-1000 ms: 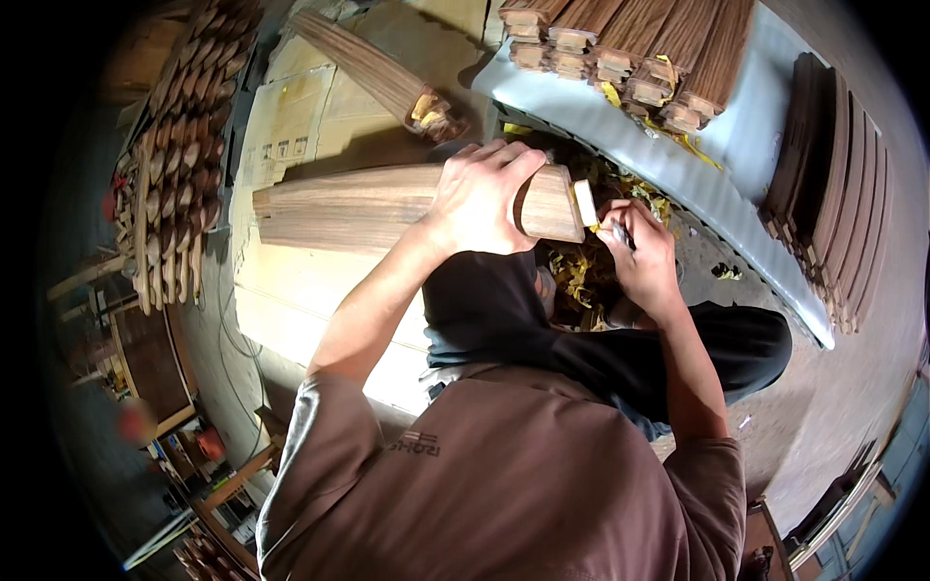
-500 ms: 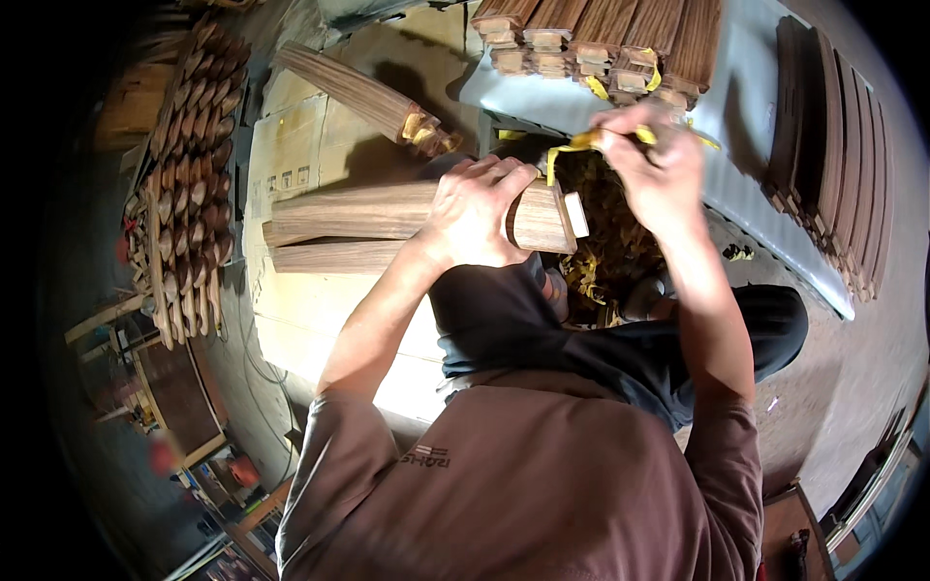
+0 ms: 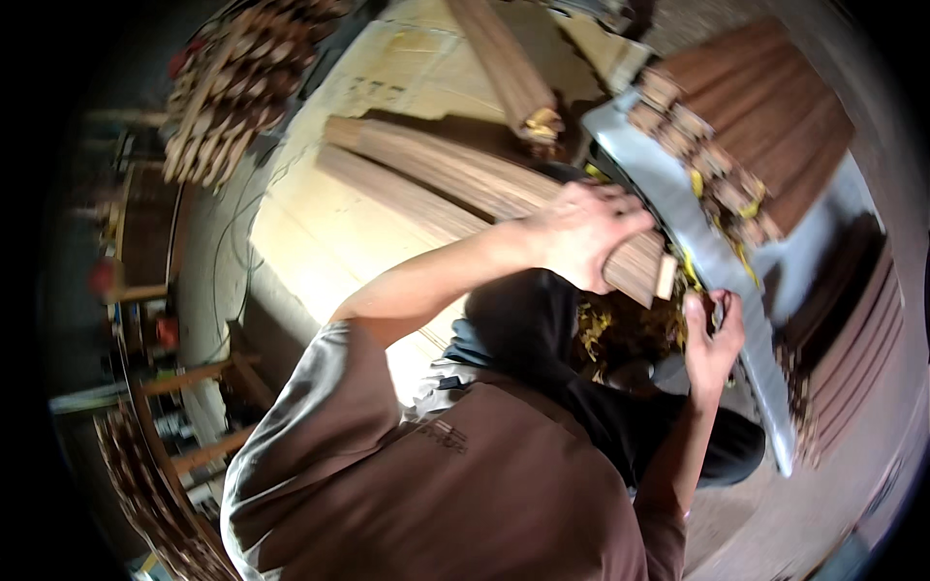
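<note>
My left hand (image 3: 589, 237) is wrapped over a brown grained wooden slat (image 3: 453, 174) near its tenon end, which points right. A second wooden slat (image 3: 392, 191) lies alongside it on the cardboard-covered surface (image 3: 291, 232). Just beyond the tenon is my right hand (image 3: 714, 339), its thumb and fingers closed together. Blur and small size hide what they hold, if anything. A thin yellow strip (image 3: 689, 266) shows just above those fingers. Below the slat's end, a heap of yellow and brown scraps (image 3: 601, 334) sits between my legs.
Another slat (image 3: 499, 63) with yellow strips at its end lies farther off. Stacked slats (image 3: 765, 116) rest on a pale-covered bench (image 3: 630, 145) at right, with more dark slats (image 3: 857, 349) beside them. Shaped wooden pieces (image 3: 242, 87) are piled at far left.
The view has turned, shifting the scene. My right hand, earlier raised with a yellow strip stretched from the slat's end, is now lower, beside the tenon. My left hand keeps its hold.
</note>
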Demonstrator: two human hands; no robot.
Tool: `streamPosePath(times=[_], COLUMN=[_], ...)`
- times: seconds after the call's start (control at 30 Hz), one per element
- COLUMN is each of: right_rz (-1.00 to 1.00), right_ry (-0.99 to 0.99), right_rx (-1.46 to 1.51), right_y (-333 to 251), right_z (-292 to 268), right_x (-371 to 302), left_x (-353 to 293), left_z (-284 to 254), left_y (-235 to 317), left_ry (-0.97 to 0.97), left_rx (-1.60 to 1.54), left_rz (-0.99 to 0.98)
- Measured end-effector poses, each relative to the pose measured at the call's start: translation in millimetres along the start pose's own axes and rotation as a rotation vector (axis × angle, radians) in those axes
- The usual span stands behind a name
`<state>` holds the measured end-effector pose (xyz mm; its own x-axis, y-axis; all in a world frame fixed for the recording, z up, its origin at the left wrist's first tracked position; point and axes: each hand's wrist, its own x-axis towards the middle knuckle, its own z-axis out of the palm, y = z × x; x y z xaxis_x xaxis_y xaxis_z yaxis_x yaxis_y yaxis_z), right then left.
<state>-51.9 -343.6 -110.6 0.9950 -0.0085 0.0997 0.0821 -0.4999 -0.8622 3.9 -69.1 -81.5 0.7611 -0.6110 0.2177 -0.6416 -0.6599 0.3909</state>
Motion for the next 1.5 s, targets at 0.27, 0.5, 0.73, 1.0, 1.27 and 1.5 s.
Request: streamPosePath(times=[0.27,0.5,0.73,1.0,1.27,1.5], right_rz=[0.025,0.119,0.117,0.139,0.213,-0.189], right_ry=[0.197,0.021,-0.343,-0.326,-0.386,-0.354], right_rx=[0.287,0.088,-0.423,-0.169,0.379,0.245], right_y=[-24,60,53,10,-34,-52], right_z=[38,37,14,-14,29,20], right_x=[18,13,24,59,53,12], left_x=[-18,-35,-42,-56,-199,-138], left_z=[-33,-78,-67,-62,45,17], left_y=[14,109,140,96,-65,-67], left_ry=[0.210,0.768,0.737,0.651,1.133,1.342], left_rx=[0.014,-0.531,-0.516,-0.311,-1.728,-2.297], left_rz=[0.055,0.477,0.483,0.083,-1.259,-0.933])
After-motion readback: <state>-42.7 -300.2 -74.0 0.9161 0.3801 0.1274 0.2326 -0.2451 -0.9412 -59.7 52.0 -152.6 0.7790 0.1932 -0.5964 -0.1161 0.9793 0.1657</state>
